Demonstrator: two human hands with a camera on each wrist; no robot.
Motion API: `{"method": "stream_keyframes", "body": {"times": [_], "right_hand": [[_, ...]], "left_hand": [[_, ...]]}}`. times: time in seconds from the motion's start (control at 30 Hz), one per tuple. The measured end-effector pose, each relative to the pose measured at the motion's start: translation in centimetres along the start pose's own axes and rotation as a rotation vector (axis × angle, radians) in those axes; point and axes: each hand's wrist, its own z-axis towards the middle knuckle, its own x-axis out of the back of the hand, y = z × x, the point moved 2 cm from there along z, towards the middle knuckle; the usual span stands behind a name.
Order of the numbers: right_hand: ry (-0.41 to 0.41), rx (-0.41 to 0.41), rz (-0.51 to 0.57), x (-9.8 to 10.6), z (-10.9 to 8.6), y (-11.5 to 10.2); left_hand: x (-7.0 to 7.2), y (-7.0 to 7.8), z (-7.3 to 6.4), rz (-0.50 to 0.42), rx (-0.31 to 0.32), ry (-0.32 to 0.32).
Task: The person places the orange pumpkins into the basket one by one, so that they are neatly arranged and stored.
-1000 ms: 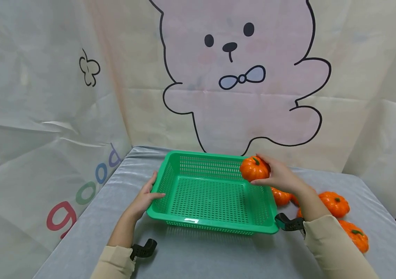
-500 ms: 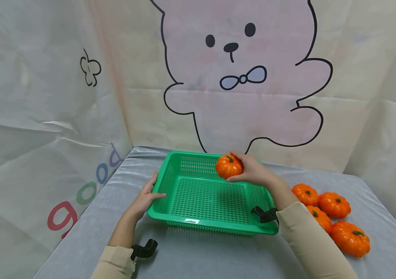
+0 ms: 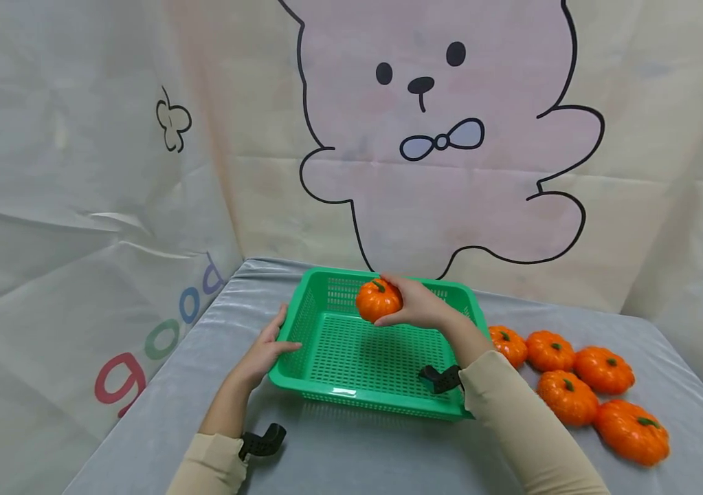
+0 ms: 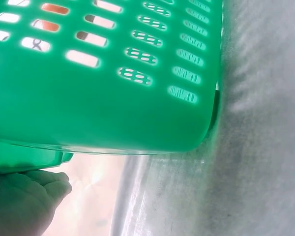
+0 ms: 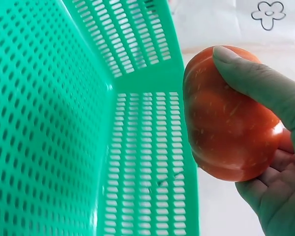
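Note:
A green plastic basket [image 3: 388, 399] with slotted walls stands on the table. My left hand [image 3: 263, 356] holds its left rim, thumb over the edge and fingers along the outside. In the left wrist view the basket wall [image 4: 93, 113] fills much of the picture, with part of the hand [image 4: 24, 201] under the rim. Above the basket, left of its middle, my right hand [image 3: 418, 306] grips a small orange pumpkin [image 3: 376, 300] with a green stem. The right wrist view has the thumb on one side of the pumpkin [image 5: 231, 118] and fingers partly hidden behind it.
Several more orange pumpkins lie in a group right of the basket, among them a middle one [image 3: 567, 399] and a front one [image 3: 632, 433]. Grey cloth [image 3: 351, 454] covers the table. Printed fabric walls [image 3: 499, 206] stand behind and at both sides.
My right hand has carried the pumpkin leftward from the basket's right rim to left of its middle. The left hand stays on the rim. The head view has shifted slightly.

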Motion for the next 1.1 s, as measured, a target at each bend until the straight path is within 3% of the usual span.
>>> {"method": "stream_keyframes", "body": {"times": [0.7, 1.1], "right_hand": [[-0.070, -0.004, -0.016, -5.5, 4.1, 0.0], [-0.074, -0.014, -0.039, -6.4, 5.4, 0.7]], "left_hand": [[-0.1, 0.2, -0.2, -0.012, -0.002, 0.008], [-0.2, 0.4, -0.3, -0.008, -0.006, 0.011]]}}
